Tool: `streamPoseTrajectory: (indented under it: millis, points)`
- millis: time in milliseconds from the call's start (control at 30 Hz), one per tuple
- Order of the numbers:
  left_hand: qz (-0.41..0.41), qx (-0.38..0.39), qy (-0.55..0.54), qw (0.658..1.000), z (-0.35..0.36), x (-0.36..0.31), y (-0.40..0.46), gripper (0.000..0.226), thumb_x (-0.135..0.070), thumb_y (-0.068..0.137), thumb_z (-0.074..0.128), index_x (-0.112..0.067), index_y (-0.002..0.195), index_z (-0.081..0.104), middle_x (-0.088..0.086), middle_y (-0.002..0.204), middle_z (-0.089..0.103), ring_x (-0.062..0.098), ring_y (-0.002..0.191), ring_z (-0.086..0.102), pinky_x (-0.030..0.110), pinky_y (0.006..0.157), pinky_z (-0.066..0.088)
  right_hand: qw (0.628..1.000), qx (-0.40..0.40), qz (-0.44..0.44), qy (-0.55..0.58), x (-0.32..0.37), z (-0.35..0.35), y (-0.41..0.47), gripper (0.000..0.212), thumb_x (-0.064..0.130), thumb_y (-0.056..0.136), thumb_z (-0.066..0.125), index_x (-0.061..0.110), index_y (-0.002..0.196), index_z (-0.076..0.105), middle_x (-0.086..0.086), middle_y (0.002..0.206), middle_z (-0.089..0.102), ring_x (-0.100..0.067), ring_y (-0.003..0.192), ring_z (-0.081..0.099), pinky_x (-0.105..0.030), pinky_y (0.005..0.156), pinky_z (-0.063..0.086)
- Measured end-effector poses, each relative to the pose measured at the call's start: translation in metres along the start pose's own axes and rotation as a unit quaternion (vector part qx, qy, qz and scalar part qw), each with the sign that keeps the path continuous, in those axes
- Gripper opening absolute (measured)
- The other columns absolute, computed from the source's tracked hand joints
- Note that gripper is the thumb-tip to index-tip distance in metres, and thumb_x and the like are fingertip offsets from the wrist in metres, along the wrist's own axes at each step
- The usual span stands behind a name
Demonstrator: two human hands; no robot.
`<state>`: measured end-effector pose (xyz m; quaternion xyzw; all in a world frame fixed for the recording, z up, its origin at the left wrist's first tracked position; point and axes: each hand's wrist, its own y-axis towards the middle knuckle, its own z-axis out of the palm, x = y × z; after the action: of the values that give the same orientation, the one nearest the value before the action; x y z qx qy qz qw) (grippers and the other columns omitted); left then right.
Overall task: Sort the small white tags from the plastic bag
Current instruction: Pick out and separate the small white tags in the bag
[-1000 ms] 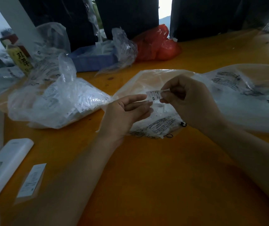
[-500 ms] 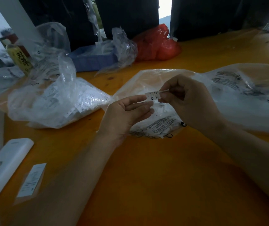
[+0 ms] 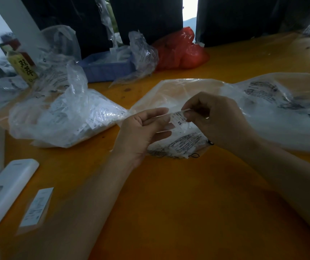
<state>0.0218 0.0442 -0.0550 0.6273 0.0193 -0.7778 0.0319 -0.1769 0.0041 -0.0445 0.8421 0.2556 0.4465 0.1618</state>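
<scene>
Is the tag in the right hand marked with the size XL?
No, the small white tag pinched by the right hand reads XS.

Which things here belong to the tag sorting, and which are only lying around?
Job: white tag pinched by right hand; left hand; bag of tags; flat bag.
Lying about: red bag; blue tray; white device.

small white tag (image 3: 179,119) marked XS, over plastic bag (image 3: 180,145)

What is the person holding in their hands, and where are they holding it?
The right hand pinches a small white tag marked XS by its right end. The left hand is open beside it; its fingertips may touch the tag.
</scene>
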Motion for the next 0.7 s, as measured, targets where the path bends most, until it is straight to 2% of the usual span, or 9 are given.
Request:
streamPoseTrajectory:
  millis: [133, 233, 333, 433, 533, 700]
  points:
    - [0.006, -0.001, 0.031, 0.999, 0.001, -0.001, -0.002, 0.035, -0.034, 0.065, 0.089, -0.023, 0.099, 0.083, 0.010, 0.101, 0.082, 0.017, 0.090, 0.080, 0.024, 0.070, 0.063, 0.999, 0.035, -0.002, -0.019, 0.001, 0.002, -0.001, 0.010, 0.021, 0.097, 0.067, 0.027, 0.103, 0.073, 0.019, 0.080, 0.069, 0.003, 0.079, 0.067, -0.008, 0.070, 0.051]
    - [0.006, 0.000, 0.010, 1.000, 0.001, 0.000, -0.002, 0.030, -0.024, 0.071, 0.085, -0.019, 0.101, 0.082, 0.013, 0.101, 0.082, 0.019, 0.089, 0.080, 0.022, 0.073, 0.063, 1.000, 0.017, 0.003, -0.019, 0.001, 0.002, -0.001, 0.011, 0.019, 0.097, 0.067, 0.027, 0.103, 0.072, 0.020, 0.080, 0.069, 0.005, 0.079, 0.067, -0.005, 0.068, 0.048]
    - [0.004, 0.008, -0.048, 0.999, 0.000, 0.000, 0.000, 0.034, -0.011, 0.076, 0.081, -0.007, 0.109, 0.077, 0.016, 0.107, 0.081, 0.026, 0.099, 0.080, 0.022, 0.080, 0.062, 0.999, -0.045, 0.017, 0.018, 0.001, -0.004, 0.001, 0.009, 0.018, 0.095, 0.070, 0.026, 0.097, 0.070, 0.015, 0.079, 0.071, 0.000, 0.076, 0.069, -0.015, 0.071, 0.056]
    - [0.003, 0.020, -0.055, 0.998, -0.001, 0.001, 0.000, 0.033, -0.005, 0.080, 0.077, -0.004, 0.113, 0.074, 0.015, 0.112, 0.080, 0.026, 0.103, 0.079, 0.022, 0.081, 0.062, 0.990, -0.079, 0.040, 0.107, 0.002, -0.010, 0.003, 0.004, 0.017, 0.094, 0.071, 0.019, 0.097, 0.070, 0.009, 0.083, 0.074, -0.005, 0.078, 0.073, -0.025, 0.075, 0.061]
    - [0.008, 0.036, -0.045, 0.998, -0.002, 0.003, 0.000, 0.036, -0.008, 0.079, 0.079, -0.005, 0.115, 0.074, 0.015, 0.114, 0.080, 0.027, 0.106, 0.078, 0.023, 0.083, 0.062, 0.984, -0.068, 0.050, 0.155, 0.004, -0.010, 0.002, 0.006, 0.014, 0.093, 0.072, 0.016, 0.098, 0.069, 0.008, 0.086, 0.076, -0.005, 0.080, 0.075, -0.023, 0.077, 0.060]
    - [0.008, 0.045, -0.038, 0.998, -0.002, 0.005, 0.001, 0.033, -0.011, 0.077, 0.083, -0.010, 0.110, 0.079, 0.018, 0.114, 0.079, 0.030, 0.108, 0.078, 0.025, 0.087, 0.062, 0.991, -0.050, 0.016, 0.124, 0.006, -0.007, 0.000, 0.011, 0.013, 0.092, 0.073, 0.021, 0.096, 0.067, 0.007, 0.087, 0.075, -0.005, 0.082, 0.074, -0.029, 0.078, 0.062]
